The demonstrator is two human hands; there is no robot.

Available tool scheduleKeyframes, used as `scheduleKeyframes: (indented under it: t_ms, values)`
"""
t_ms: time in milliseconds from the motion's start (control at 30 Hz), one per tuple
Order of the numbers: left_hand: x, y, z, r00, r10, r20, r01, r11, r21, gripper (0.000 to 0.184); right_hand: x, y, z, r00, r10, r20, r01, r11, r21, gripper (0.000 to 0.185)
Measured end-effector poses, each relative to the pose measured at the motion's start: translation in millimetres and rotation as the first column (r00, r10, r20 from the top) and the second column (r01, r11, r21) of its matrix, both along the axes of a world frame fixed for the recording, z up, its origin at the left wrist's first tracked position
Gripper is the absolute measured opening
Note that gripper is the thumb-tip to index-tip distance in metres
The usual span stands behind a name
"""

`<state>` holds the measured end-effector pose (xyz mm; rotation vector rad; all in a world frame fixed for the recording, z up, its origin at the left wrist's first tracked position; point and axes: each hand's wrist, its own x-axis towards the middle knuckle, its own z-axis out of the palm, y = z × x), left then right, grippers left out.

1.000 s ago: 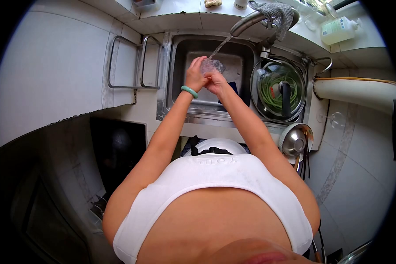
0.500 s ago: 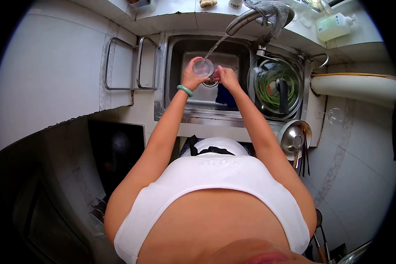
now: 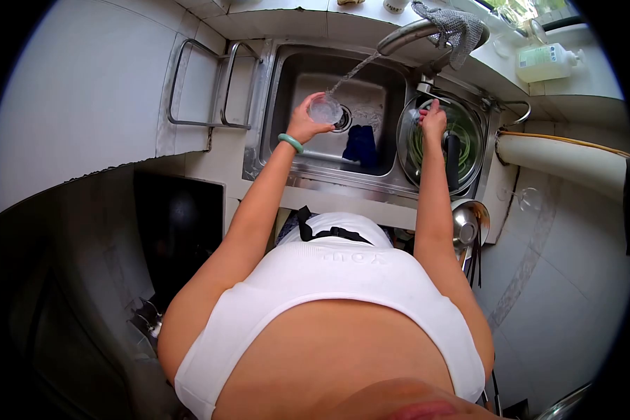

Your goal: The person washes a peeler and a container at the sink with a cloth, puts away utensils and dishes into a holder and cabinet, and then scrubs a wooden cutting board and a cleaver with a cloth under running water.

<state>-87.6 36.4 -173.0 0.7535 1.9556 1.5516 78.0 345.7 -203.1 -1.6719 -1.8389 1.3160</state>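
Left hand: the left hand [image 3: 304, 122] has its fingers curled round a small, round, clear cup [image 3: 323, 110], which sits over the left part of the rectangular steel sink [image 3: 318, 155].
Water: a thin stream [image 3: 355, 71] from the curved metal faucet [image 3: 407, 36] drops to the cup's far rim; if it struck at a slant, it could splash outward.
Slip: wet, smooth walls and a one-handed hold could let the cup drop onto hard steel.
Drain: the crumpled navy-blue cloth [image 3: 360, 145] lies just right of and nearer than the round drain [image 3: 344, 117]; pushed across by flowing water, it might block it.
Right hand: the right hand [image 3: 433, 124] is over the round glass lid [image 3: 472, 162]; something pale shows by its fingers, but I cannot tell whether they grasp it.
Lid: a downward knock there could tilt or rattle the glass.
Mesh: the silver mesh cloth [image 3: 462, 36], draped over the faucet, could slide off if bumped.
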Motion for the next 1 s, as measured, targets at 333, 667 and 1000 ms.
scheduleKeyframes:
  t_ms: [333, 667, 1000]
  values:
    - [1.8, -28.7, 30.7, 0.981, 0.003, -0.195, -0.062, 0.954, -0.294, 0.074, -10.9, 54.1, 15.4, 0.995, 0.022, -0.099, -0.014, 0.997, 0.082, 0.035]
    - [12.7, -30.4, 72.4, 0.986, 0.050, -0.160, -0.076, 0.984, -0.162, 0.077, -2.0, -17.8, 39.8, 0.909, 0.395, -0.132, -0.410, 0.905, -0.115, 0.029]
    - [22.4, -25.3, 88.0, 0.942, -0.099, 0.320, -0.030, 0.927, 0.374, 0.082, -11.8, -151.6, 97.1, 0.712, 0.576, -0.402, -0.657, 0.749, -0.090, 0.019]
